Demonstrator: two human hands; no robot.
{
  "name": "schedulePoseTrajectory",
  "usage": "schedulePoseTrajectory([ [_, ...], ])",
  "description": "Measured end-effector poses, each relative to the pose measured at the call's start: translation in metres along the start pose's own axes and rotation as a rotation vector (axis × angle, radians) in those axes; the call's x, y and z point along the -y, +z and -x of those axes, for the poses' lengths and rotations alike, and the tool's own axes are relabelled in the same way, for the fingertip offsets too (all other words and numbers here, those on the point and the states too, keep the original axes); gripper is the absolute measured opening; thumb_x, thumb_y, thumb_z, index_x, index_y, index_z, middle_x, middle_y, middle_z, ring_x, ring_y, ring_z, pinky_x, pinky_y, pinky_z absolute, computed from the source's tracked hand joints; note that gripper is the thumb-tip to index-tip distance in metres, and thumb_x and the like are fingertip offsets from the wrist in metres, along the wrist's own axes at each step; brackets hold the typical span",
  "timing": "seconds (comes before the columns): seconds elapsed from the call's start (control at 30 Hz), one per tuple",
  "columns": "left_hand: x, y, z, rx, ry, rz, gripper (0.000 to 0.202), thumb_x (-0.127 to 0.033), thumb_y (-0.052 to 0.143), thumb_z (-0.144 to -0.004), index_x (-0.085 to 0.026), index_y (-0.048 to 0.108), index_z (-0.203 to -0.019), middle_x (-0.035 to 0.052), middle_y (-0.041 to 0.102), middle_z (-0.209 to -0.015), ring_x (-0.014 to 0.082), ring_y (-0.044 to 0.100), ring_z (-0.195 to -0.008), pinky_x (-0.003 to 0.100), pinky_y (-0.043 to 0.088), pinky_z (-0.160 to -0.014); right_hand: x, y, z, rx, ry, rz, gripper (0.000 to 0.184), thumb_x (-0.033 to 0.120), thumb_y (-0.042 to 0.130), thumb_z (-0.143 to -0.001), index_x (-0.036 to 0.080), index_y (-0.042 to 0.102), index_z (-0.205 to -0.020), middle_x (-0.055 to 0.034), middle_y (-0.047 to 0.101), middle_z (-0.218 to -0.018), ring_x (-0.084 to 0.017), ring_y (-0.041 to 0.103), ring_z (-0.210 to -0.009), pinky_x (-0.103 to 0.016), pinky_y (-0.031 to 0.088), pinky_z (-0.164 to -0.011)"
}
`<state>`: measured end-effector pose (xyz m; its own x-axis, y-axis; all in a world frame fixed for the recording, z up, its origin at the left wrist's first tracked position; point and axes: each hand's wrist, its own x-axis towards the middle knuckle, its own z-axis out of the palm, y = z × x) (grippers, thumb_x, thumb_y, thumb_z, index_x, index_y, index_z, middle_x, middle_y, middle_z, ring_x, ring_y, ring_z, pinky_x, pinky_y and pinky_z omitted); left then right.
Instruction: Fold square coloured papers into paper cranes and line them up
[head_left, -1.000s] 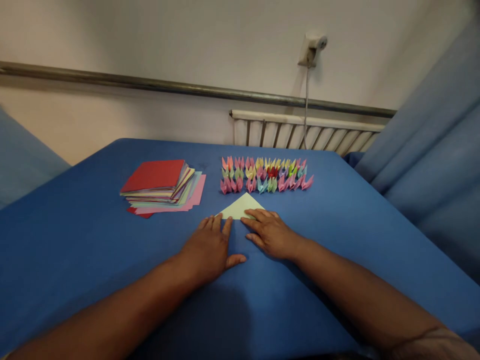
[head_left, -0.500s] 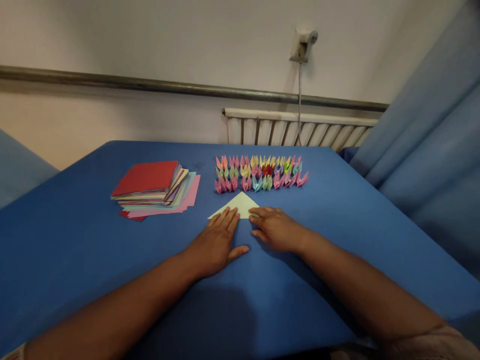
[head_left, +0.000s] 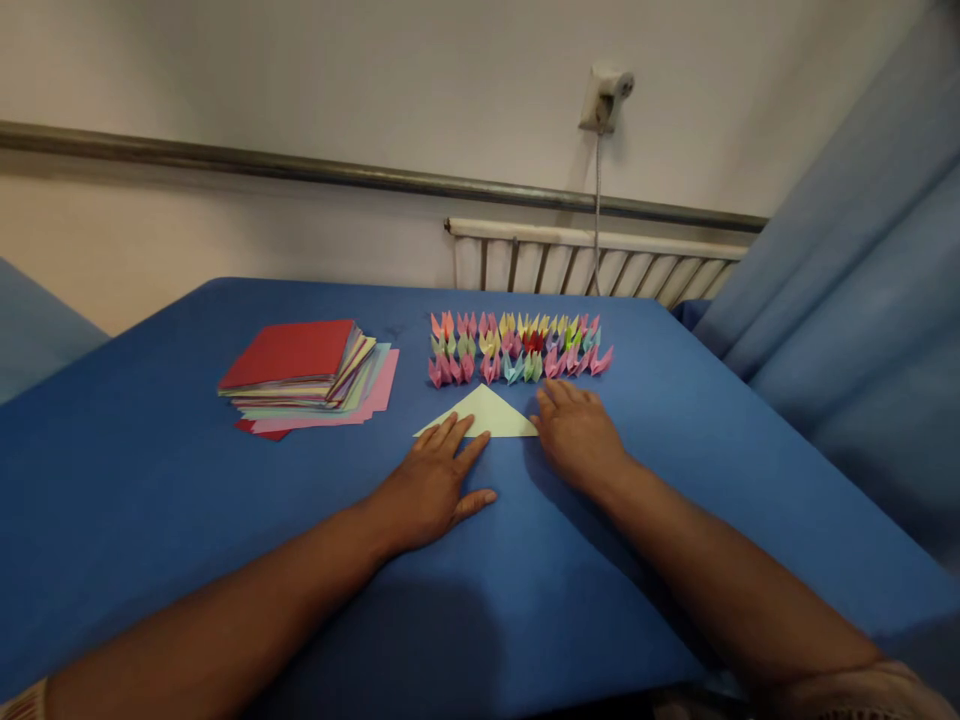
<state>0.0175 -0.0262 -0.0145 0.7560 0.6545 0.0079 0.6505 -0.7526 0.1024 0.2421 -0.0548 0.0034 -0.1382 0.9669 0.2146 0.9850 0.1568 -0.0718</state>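
A pale green sheet of origami paper (head_left: 491, 412), folded into a triangle, lies flat on the blue table with its point away from me. My left hand (head_left: 435, 485) rests on its left part, fingers spread and the thumb out on the table. At the triangle's right corner is my right hand (head_left: 577, 430), its fingers stretched forward and the thumb side by the paper's tip. Whether that hand presses on the corner I cannot tell. Just beyond the paper stand rows of small folded paper cranes (head_left: 514, 345) in pink, yellow, green, red and blue.
A stack of coloured paper squares (head_left: 292, 355), red on top, sits to the left on the blue table (head_left: 150, 480). Behind the table are a radiator (head_left: 555, 255), a metal pipe (head_left: 337, 175) and a socket with a plug (head_left: 606, 98). A blue curtain (head_left: 847, 280) hangs at right.
My right hand has slid right along the triangle's lower edge to its right corner, uncovering more paper. My left hand stays put, its index finger spread further to the right.
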Motion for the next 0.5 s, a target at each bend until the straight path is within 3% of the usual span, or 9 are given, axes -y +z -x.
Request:
schedulePoseTrajectory([
  [0.07,0.0,0.001,0.0,-0.019,0.011,0.008,0.074,-0.066,0.037,-0.087,-0.018,0.036,-0.144,0.019,0.029,-0.152,0.0356,0.023,-0.141,0.052,0.023,-0.112,0.012,0.011,0.0,0.055,-0.186,-0.125,0.044,0.028,0.04,-0.095,0.012,0.048,-0.136,-0.0155,0.043,-0.145,-0.03,0.036,-0.134,-0.047,0.032,-0.105],
  [0.13,0.0,0.001,0.0,-0.027,0.009,0.019,0.076,-0.066,0.038,-0.087,-0.016,0.036,-0.144,0.0196,0.03,-0.152,0.0352,0.024,-0.141,0.051,0.023,-0.112,0.022,0.02,0.001,0.139,-0.295,-0.209,0.05,0.033,0.041,-0.095,0.011,0.042,-0.14,-0.0147,0.042,-0.146,-0.026,0.036,-0.135,-0.042,0.031,-0.108],
  [0.27,-0.004,-0.004,0.0,0.012,-0.059,-0.023,0.082,-0.068,0.04,-0.084,-0.008,0.04,-0.14,0.0234,0.033,-0.149,0.0377,0.027,-0.139,0.051,0.025,-0.11,0.027,0.023,0.003,0.169,-0.324,-0.207,0.049,0.035,0.043,-0.094,0.011,0.045,-0.137,-0.0153,0.043,-0.145,-0.026,0.037,-0.135,-0.044,0.032,-0.107],
  [0.5,-0.002,-0.021,0.01,0.069,-0.272,-0.189,0.088,-0.07,0.048,-0.079,0.003,0.052,-0.129,0.0337,0.041,-0.139,0.0482,0.04,-0.127,0.059,0.033,-0.098,0.017,0.007,0.001,0.188,-0.247,-0.106,0.034,0.028,0.045,-0.093,0.014,0.062,-0.118,-0.0127,0.054,-0.135,-0.028,0.052,-0.119,-0.042,0.043,-0.095],
])
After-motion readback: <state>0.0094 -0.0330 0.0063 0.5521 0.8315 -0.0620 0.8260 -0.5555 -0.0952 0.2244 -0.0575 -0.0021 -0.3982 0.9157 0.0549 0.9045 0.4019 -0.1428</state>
